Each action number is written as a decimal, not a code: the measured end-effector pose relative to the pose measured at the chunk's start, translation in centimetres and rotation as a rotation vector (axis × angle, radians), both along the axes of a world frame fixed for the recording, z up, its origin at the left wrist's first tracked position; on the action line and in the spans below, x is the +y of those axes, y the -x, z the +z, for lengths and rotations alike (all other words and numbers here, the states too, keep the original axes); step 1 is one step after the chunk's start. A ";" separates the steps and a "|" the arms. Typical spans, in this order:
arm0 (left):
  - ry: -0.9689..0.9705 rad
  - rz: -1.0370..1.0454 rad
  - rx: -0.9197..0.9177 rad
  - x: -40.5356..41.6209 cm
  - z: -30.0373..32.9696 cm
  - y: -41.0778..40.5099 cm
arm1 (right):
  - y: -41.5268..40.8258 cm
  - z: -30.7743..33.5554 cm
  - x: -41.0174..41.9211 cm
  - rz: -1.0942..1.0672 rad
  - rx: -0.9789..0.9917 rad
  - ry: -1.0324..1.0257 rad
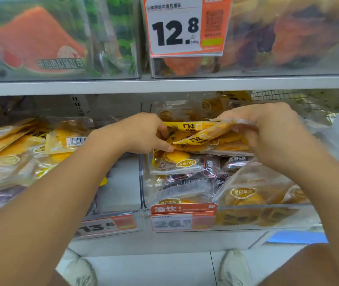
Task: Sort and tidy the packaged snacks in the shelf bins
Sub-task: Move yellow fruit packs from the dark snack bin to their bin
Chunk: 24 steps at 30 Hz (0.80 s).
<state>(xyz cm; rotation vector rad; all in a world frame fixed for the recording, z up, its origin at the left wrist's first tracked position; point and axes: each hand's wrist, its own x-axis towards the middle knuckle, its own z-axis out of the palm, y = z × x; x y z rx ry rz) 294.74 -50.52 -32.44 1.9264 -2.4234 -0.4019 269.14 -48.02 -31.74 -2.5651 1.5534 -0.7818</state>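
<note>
Together, two hands (144, 133) (267, 129) on yellow packets (197, 135)

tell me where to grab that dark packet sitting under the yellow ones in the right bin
Take the dark packet by its near crimped edge, coming from the front and above: it lies flat, its far end tucked under the yellow packets both hands hold.

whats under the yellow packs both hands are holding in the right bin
Under the yellow packs lie a clear mango pack and dark-wrapped snacks. Anything deeper in the right bin is covered.
</note>
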 end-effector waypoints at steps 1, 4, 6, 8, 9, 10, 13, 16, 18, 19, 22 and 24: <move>0.020 0.014 0.028 0.1 -0.3 0.0 | 0.0 0.0 0.0 0.004 -0.003 0.021; 0.056 0.055 0.138 0.1 -0.8 -0.1 | 0.2 -0.2 0.0 -0.006 -0.007 0.062; 0.084 0.053 0.120 -0.3 -1.0 -0.2 | 0.1 -0.2 0.1 -0.010 -0.016 0.069; 0.133 0.021 0.072 -0.4 -1.1 -0.2 | 0.0 -0.2 0.2 0.001 -0.013 0.092; 0.163 0.004 0.066 -0.4 -1.1 0.0 | 0.0 -0.3 0.4 0.010 -0.014 0.109; 0.200 -0.005 0.073 -0.4 -1.2 0.0 | 0.1 -0.3 0.5 0.020 -0.024 0.128; 0.316 0.005 0.117 0.0 -1.4 -0.3 | 0.2 -0.2 1.0 0.045 -0.063 0.173; 0.445 0.027 0.222 1.0 -1.8 -1.1 | 0.0 0.2 1.8 0.102 -0.125 0.229; 0.510 0.026 0.315 2.1 -2.2 -1.5 | 0.4 0.2 2.0 0.084 -0.143 0.269; 0.548 0.007 0.359 2.9 -2.3 -1.6 | 0.8 0.1 2.0 0.072 -0.151 0.277; 0.703 -0.003 0.466 5.1 -2.7 -2.0 | 1.6 -0.1 2.0 0.066 -0.153 0.271; 0.791 0.101 0.570 5.8 -3.0 -2.8 | 1.7 -0.3 2.2 0.095 -0.153 0.286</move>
